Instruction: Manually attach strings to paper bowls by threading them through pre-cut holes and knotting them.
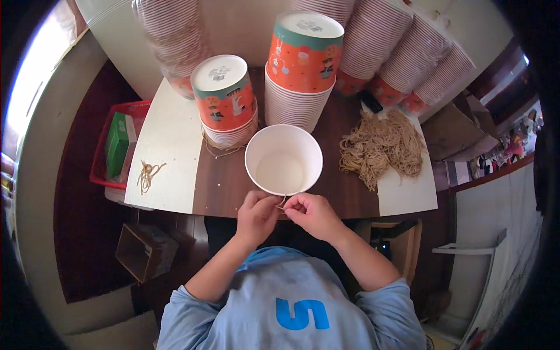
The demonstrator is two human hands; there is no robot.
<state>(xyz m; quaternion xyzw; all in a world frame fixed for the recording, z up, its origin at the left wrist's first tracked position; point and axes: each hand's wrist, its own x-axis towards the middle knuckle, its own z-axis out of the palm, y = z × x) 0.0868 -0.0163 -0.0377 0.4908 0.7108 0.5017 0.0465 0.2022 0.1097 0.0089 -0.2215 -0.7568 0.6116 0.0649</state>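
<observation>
An open white paper cup (284, 160) stands upright at the near edge of the brown table (224, 184), directly in front of me. My left hand (256, 214) and my right hand (312, 213) meet just below the cup's near rim. Both pinch a thin tan string handle (282, 203) between their fingertips, right at the rim. The string's ends are hidden by my fingers.
Two stacks of upside-down orange cups (224, 99) (303, 64) stand behind the white cup. Long sleeves of cups (402, 52) lean at the back. A pile of tan strings (382, 149) lies at right, a few strings (147, 174) at left. A red bin (116, 146) sits left.
</observation>
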